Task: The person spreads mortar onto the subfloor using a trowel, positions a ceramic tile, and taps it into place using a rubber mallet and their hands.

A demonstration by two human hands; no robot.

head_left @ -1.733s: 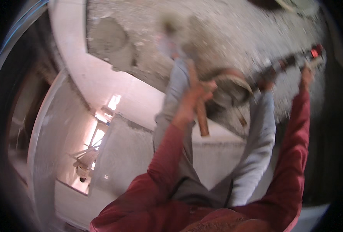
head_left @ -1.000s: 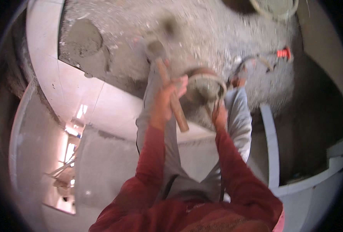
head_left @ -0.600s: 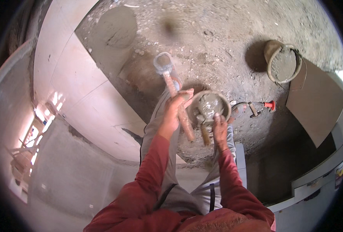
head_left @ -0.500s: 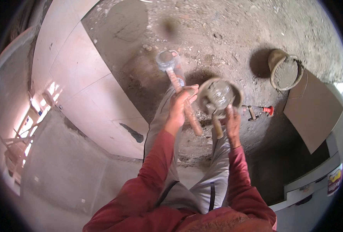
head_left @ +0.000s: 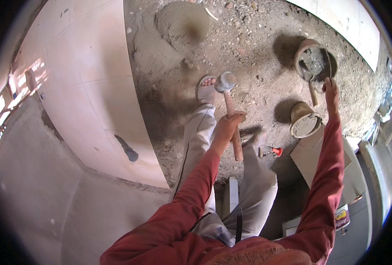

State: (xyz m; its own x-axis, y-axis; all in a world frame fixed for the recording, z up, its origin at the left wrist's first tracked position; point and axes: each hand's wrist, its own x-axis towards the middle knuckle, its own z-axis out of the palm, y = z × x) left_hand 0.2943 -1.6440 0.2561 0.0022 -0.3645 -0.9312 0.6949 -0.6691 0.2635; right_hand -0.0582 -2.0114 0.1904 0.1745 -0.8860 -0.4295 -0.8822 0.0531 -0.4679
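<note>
My left hand (head_left: 231, 126) is wrapped round the wooden handle of a mallet (head_left: 226, 82), whose grey head points away from me above the dirt floor. Off to the far right, my right hand (head_left: 331, 90) is closed at the near edge of a mortar bucket (head_left: 303, 48). Whether its fingers hold the rim or the wire handle is hard to make out. Wet grey mortar lies inside, and a trowel (head_left: 313, 94) leans there with its wooden grip sticking out beside my hand. A second bucket (head_left: 298, 115), filled with grey mix, stands nearer to me.
Large pale tiles (head_left: 90, 84) cover the floor at left. A mound of grey mortar (head_left: 178, 24) sits on the gravelly ground ahead. A red-ended tool (head_left: 277, 152) lies by my right foot. Near the second bucket is a loose tan tile (head_left: 304, 161); more tiles (head_left: 359, 26) line the far right.
My right hand has moved the mortar bucket from between my legs to the far right, beyond the other bucket. The mallet has shifted slightly rightward with my left hand. My view has turned.
</note>
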